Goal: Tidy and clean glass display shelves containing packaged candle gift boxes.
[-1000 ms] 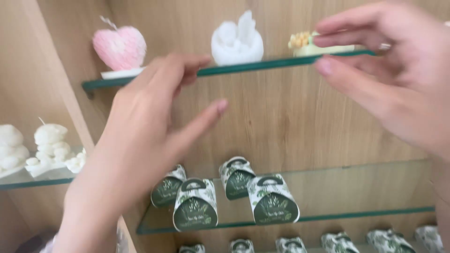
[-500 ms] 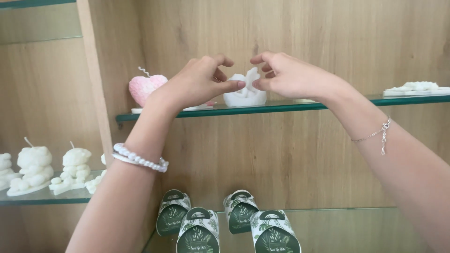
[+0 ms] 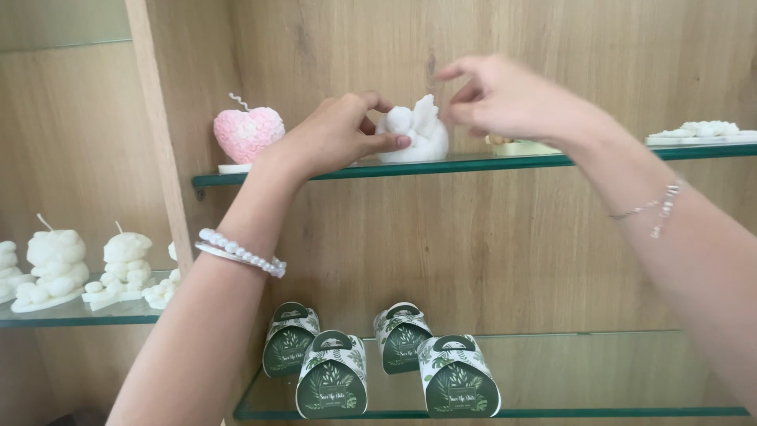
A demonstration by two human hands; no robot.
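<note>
Okay, quick pass.
Left hand: left hand [image 3: 335, 138] is raised to the upper glass shelf [image 3: 505, 163], its grip curled loosely about the left side of the white sculpted wax candle [image 3: 415, 132]; thumb tip touches the candle's front, fingers arch over its top left. Not a full clasp.
Right hand: right hand [image 3: 505, 99] hovers just right of and above the same candle, fingers bent and spread, blurred; grip is not closed on anything, and contact with the candle cannot be told.
Candle position: upright on the upper glass shelf, between the two hands, near the wooden back panel.
Same shelf, left: pink heart-shaped rose-textured candle [image 3: 247, 132] with a curly wick, on a small white dish, just beside the left wrist.
Same shelf, right: flat white moulded piece [image 3: 698, 131] on a tray, well apart.
Lower glass shelf: lower glass shelf [image 3: 599, 410] carries four small green-and-white leaf-print gift boxes [image 3: 331, 384], closed; contents hidden.
Left bay: white bubble-shaped bear candles [image 3: 55, 264] on a side glass shelf.
Wrists: pearl bead bracelet [image 3: 240, 252] on left, thin chain bracelet [image 3: 654, 209] on right.
</note>
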